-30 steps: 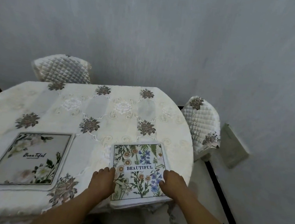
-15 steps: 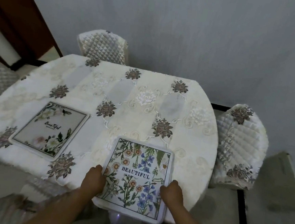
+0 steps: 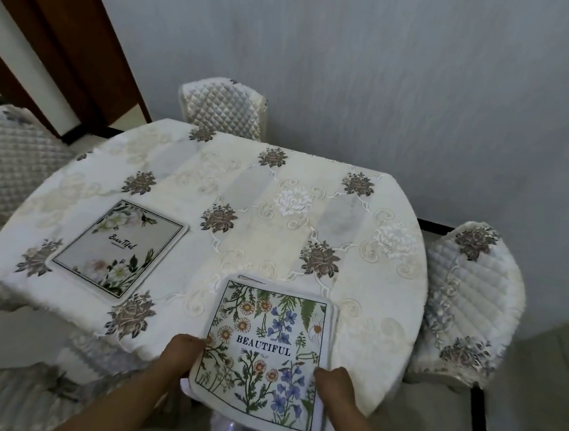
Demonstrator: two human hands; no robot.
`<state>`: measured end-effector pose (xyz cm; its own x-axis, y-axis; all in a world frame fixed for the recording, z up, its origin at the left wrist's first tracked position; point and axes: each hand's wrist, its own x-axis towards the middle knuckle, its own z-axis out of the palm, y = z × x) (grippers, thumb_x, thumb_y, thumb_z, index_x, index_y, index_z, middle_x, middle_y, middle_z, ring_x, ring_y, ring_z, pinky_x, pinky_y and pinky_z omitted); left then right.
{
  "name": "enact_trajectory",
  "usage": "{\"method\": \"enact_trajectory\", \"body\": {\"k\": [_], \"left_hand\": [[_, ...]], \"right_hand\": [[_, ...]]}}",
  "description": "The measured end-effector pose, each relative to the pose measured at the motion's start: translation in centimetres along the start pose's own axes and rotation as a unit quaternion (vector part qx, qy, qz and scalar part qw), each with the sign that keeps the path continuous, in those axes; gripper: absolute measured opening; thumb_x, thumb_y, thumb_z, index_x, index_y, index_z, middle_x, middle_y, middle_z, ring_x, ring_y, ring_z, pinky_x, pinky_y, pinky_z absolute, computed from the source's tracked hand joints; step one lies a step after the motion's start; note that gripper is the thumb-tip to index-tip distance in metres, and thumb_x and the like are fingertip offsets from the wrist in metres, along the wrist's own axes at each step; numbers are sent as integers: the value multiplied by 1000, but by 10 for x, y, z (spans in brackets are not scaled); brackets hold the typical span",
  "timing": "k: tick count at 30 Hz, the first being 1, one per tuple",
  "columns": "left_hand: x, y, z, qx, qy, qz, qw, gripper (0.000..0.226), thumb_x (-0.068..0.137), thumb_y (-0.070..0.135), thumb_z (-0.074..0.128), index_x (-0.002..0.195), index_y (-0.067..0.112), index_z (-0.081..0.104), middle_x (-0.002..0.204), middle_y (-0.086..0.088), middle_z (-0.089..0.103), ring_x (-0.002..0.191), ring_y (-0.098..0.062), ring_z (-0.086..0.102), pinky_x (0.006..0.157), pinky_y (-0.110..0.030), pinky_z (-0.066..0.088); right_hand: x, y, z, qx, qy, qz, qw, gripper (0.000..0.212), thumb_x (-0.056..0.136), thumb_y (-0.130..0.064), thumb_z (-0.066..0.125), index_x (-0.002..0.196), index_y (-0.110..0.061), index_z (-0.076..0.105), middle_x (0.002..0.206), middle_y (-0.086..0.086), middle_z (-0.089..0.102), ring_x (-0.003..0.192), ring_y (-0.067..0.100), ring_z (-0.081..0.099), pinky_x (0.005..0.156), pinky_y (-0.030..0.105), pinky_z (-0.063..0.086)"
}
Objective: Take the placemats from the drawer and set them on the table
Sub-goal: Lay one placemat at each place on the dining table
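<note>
A floral placemat (image 3: 264, 347) printed "BEAUTIFUL" is held over the near edge of the round table (image 3: 276, 214); its near half overhangs the edge. The edges of more mats seem to show beneath it. My left hand (image 3: 179, 354) grips its left side and my right hand (image 3: 331, 386) grips its lower right side. A second placemat (image 3: 120, 247), grey with white flowers, lies flat on the left part of the tablecloth. No drawer is in view.
Quilted chairs stand around the table: one at the back (image 3: 223, 110), one at the right (image 3: 467, 307), one at the left (image 3: 9, 157), and one at the near left (image 3: 2, 393). A grey wall runs behind, with a brown door frame (image 3: 50, 40) at the upper left.
The floral placemat has been drawn back toward me and now overhangs the table's near edge, with both hands gripping its sides. My view has shifted right and back.
</note>
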<state>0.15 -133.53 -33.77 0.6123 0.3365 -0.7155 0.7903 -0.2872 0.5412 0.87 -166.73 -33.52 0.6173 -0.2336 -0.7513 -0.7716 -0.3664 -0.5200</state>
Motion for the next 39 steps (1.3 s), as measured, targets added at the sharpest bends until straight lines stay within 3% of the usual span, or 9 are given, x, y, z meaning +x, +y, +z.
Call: {"method": "enact_trajectory", "body": {"k": [4,6,9,12,19,24,29,32,39], "left_hand": [[-22,-9,-1,-54,-47,-4,997,40,80,34,74,100,0,66,88,-19,75,79,-37,73,76,-52,59],[-57,15,0,-18,-7,73,997,26,88,31,68,91,5,66,84,-13,75,76,-31,73,73,-47,60],[-91,51,-3,49,57,183,980,18,93,26,60,81,12,63,81,-4,70,73,-19,68,63,-33,54],[-112,78,-4,1,71,230,971,22,90,28,63,79,9,63,77,-5,69,72,-22,67,60,-31,50],[-151,129,37,-93,19,284,954,26,87,16,70,67,11,55,55,-1,54,52,-18,46,57,-31,38],[-173,165,94,-124,26,293,948,25,87,14,70,67,9,55,52,-3,49,50,-16,42,55,-32,36],[-195,200,173,-186,31,267,945,20,88,13,68,72,4,58,57,-11,50,48,-16,41,44,-26,36],[-207,216,219,-248,37,257,933,20,87,7,68,71,5,58,60,-13,49,53,-16,39,53,-28,33],[-223,247,275,-309,124,221,917,21,84,9,73,69,8,58,54,-2,51,48,-12,41,47,-24,35]], "right_hand": [[-20,-1,-10,-68,40,-66,995,22,94,-21,50,97,-2,62,88,8,62,76,22,59,61,27,43],[-33,-11,-18,-67,67,-111,989,16,95,-18,50,86,-7,57,80,4,60,69,17,56,55,28,40],[-49,-31,-40,-61,116,-184,974,28,95,-18,52,69,-14,45,68,4,54,60,15,50,49,29,33],[-58,-52,-75,-101,163,-244,950,35,95,-21,54,64,-17,39,63,3,49,59,18,47,50,31,28],[-52,-91,-167,-128,231,-338,903,29,95,-24,54,69,-18,43,68,3,52,65,24,53,54,31,36],[-29,-116,-246,-182,261,-401,859,22,96,-24,52,78,-11,51,77,10,58,70,28,56,58,33,42],[6,-141,-325,-213,261,-467,818,23,96,-21,54,76,-16,44,80,5,49,72,24,47,64,34,36],[31,-158,-364,-239,245,-495,799,24,95,-20,55,75,-16,43,79,5,46,73,25,45,64,34,33],[79,-214,-393,-261,191,-556,766,25,93,-19,58,71,-10,48,77,13,55,70,31,52,59,34,38]]}}
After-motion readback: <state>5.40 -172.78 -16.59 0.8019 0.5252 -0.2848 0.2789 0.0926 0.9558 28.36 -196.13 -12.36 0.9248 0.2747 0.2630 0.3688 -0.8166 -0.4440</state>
